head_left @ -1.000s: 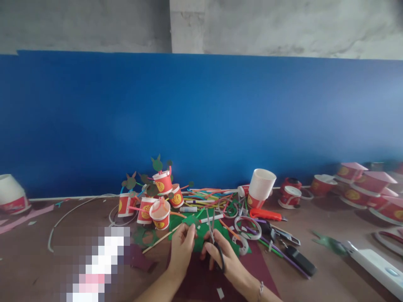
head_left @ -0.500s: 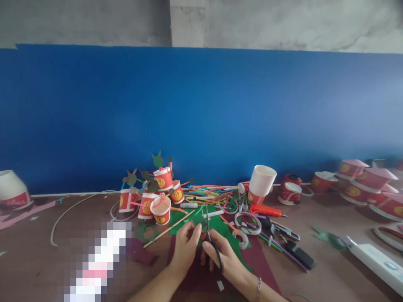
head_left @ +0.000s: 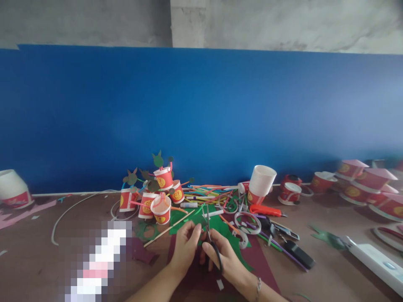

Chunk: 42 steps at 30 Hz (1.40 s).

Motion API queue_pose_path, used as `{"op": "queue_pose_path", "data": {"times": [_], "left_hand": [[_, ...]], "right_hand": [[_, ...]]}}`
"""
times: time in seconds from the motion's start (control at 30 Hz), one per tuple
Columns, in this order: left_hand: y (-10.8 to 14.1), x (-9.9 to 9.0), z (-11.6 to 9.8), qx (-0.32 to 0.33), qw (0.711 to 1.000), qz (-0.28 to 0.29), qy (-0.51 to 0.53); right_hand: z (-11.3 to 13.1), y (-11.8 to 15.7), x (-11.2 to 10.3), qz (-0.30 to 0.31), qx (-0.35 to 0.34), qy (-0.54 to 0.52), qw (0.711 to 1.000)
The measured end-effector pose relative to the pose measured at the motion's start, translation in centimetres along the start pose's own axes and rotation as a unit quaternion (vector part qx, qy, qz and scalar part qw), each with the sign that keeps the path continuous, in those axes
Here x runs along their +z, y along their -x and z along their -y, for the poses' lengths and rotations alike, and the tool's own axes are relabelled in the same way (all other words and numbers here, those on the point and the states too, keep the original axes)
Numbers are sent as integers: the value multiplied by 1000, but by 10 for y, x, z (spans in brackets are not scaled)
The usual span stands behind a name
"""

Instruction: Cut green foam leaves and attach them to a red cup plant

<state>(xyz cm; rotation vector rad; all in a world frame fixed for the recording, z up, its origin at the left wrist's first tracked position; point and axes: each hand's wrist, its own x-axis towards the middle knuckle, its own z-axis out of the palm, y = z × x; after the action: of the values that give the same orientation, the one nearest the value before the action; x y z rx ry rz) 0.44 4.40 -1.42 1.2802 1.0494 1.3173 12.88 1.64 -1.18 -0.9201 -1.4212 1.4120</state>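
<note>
Black-handled scissors (head_left: 215,254) are in my right hand (head_left: 224,252), its fingers wrapped round the handle loops and the blades pointing away from me. Close beside the blades, my left hand (head_left: 186,247) pinches a small dark green paper piece (head_left: 204,225), mostly hidden by the fingers. Under and beyond both hands lie green paper (head_left: 229,228) and a dark maroon sheet (head_left: 258,260). A small white scrap (head_left: 220,285) rests on the maroon sheet below the scissors.
Red and white paper cups (head_left: 160,209) with green cutouts stand at centre-left. Coloured straws (head_left: 210,193), a white cup stack (head_left: 262,180), an orange cutter (head_left: 266,210), tape rolls (head_left: 248,223) and black keys (head_left: 296,253) lie beyond and to the right. A blue panel (head_left: 201,105) stands behind.
</note>
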Motion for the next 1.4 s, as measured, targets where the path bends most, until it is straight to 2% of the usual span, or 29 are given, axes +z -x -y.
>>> {"op": "queue_pose_path", "data": {"times": [0.47, 1.0, 1.4], "left_hand": [[1, 1, -9, 4, 1000, -5, -5], [-2, -2, -2, 17, 1000, -1, -18], [-4, -4, 5, 20, 1000, 12, -4]], "right_hand": [[-2, 1, -1, -8, 8, 25, 1000], [-2, 3, 1, -34, 41, 21, 998], [0, 2, 0, -40, 38, 37, 998]]}}
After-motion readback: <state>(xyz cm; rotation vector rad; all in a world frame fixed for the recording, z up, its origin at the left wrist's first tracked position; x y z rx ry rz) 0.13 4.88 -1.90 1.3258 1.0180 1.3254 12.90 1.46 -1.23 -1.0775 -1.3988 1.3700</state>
